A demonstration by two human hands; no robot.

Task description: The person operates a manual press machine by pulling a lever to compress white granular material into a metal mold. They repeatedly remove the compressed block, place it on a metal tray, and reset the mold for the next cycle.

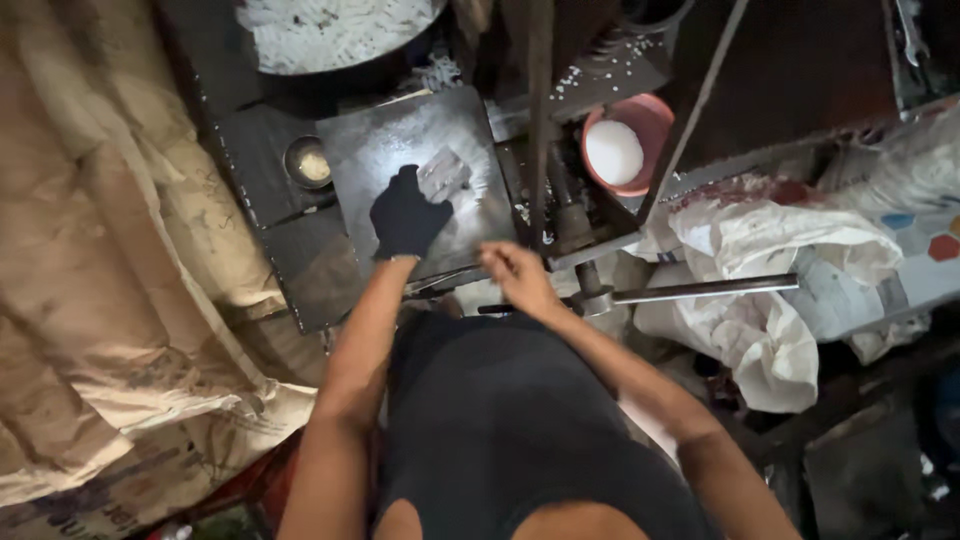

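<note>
**Gloved hand presses pale block on steel plate beside hand press**

Watching from the head camera, I see the left hand (407, 215), in a dark glove, laid flat and spread on the steel plate (380, 150). Its fingertips touch a small pale block (444, 175) near the plate's middle; the grip is wide, pressing rather than closed around anything. The bare right hand (518, 278) sits at the plate's near edge, fingers curled down. I cannot tell whether its grip closes on something there.

Everything else I place from the plate. White powder dusts its surface around the block. Just left of it, on the dark desk (262, 150), stands a small metal bowl (308, 163) with something pale inside. Beyond its far edge lies a large pan (330, 35) of white grains. To its right a dark upright bar (540, 110) rises, then a pink bowl (628, 145) filled with white powder. Nearer me on that side a metal lever (700, 290) juts out over crumpled white sacks (760, 290). Brown sacking (110, 280) hangs well to the left.

In my judgement the risks are close: the powder could let the block slip under the flat palm, and the bare hand rests near the lever's pivot, where a swing could pinch it.
</note>
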